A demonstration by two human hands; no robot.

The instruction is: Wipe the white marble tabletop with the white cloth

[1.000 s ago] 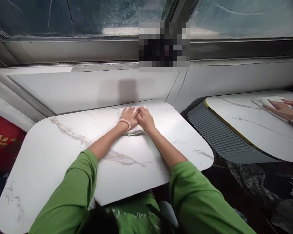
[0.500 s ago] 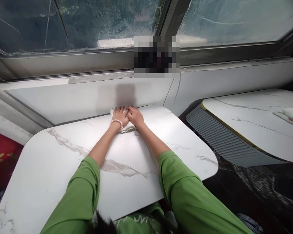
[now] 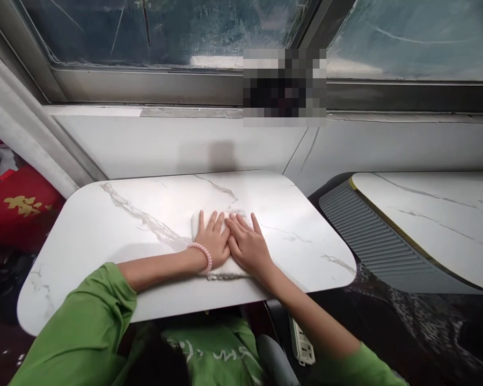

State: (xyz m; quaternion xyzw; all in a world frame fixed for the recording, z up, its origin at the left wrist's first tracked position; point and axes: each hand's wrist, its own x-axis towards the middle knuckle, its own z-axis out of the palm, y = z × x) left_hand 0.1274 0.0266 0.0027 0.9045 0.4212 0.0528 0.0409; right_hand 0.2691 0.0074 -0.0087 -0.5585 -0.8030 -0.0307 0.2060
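Left hand (image 3: 213,238) and right hand (image 3: 250,247) flat, fingers extended, pressing rather than gripping white cloth (image 3: 228,271) mid-desk (image 3: 312,252) near the person's edge; uneven pressure could bunch it, though its covered part is hidden.

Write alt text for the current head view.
A person's left hand, wearing a pink beaded bracelet, and right hand rest palms down on a white cloth atop a rounded, white marble-patterned table. Behind are a white wall and metal-framed windows; at right, a similar table.
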